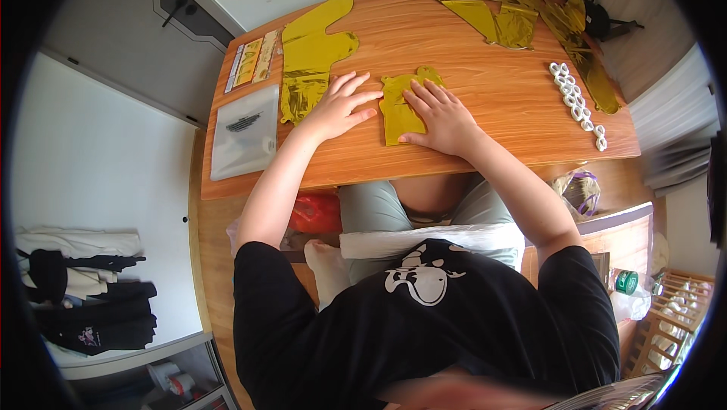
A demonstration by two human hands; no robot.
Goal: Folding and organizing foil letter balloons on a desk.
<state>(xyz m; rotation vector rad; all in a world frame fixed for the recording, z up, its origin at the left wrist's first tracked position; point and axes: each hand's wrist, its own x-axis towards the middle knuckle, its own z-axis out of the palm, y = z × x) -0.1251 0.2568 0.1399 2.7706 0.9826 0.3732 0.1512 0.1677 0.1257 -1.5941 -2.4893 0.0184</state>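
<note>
A folded gold foil balloon [401, 115] lies flat on the wooden table in front of me. My right hand [443, 118] rests on its right side, palm down with fingers stretched out. My left hand [344, 109] is spread with nothing in it, its fingertips close to the folded foil's left edge. Just beyond that hand lies a larger flat gold foil balloon [314, 43], unfolded at its far end and creased nearer me. More gold foil balloons [517, 25] lie crumpled and overlapping at the far right.
Small white rings or rolls [573, 99] sit in a cluster at the table's right. On the left are a clear plastic bag [246, 134] and a printed card pack [252, 62]. A black cabled object [598, 20] is beyond the far right corner.
</note>
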